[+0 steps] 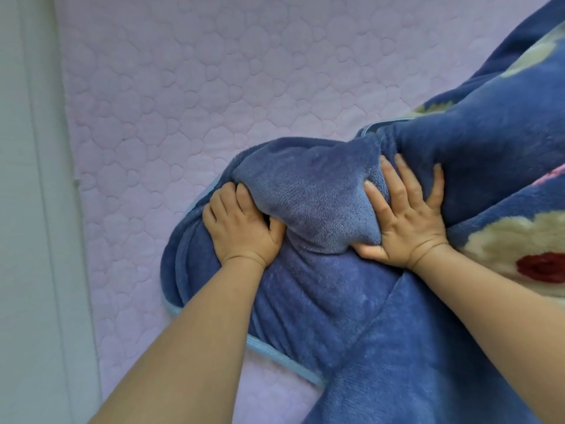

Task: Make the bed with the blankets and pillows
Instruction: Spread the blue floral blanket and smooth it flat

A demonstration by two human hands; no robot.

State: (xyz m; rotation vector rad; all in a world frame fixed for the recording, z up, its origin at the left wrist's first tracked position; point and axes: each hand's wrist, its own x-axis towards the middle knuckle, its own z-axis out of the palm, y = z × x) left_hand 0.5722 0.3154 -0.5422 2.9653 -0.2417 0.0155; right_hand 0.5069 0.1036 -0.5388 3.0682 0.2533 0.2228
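A thick blue fleece blanket (321,301) with cream and red flower prints and a light blue trim lies bunched on the lilac quilted bed (171,96), filling the lower right of the view. My left hand (241,228) grips a raised fold of the blanket from its left side, fingers curled into the fabric. My right hand (403,215) clasps the same fold from the right, fingers spread along it and thumb pinching beneath. No pillows are in sight.
A pale wall or panel (33,209) runs along the bed's left edge. The quilted mattress cover stretches bare across the upper left and middle.
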